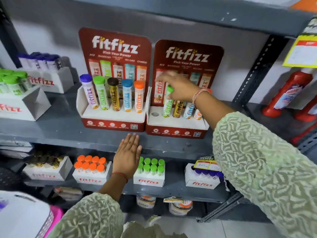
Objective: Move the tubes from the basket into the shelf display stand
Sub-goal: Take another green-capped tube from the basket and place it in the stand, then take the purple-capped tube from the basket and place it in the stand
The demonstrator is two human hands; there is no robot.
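Two red display stands sit side by side on the grey shelf. The left stand [113, 122] holds several upright tubes with purple, green, brown, blue and orange caps. The right stand [176, 129] has an empty leftmost hole [155, 114], then green, gold, blue and orange tubes. My right hand [178, 86] rests on the top of the green-capped tube [167, 107] in the second hole, fingers curled over its cap. My left hand [127, 153] lies flat on the shelf's front edge, fingers spread, holding nothing. A pink basket [51, 222] shows at the bottom left corner.
White boxes of tubes stand on the shelf at the left [25, 103] and on the lower shelf: orange caps [91, 165], green caps [151, 167], purple caps [204, 176]. Red bottles [288, 95] stand at the right. A perforated upright post [257, 69] flanks the right stand.
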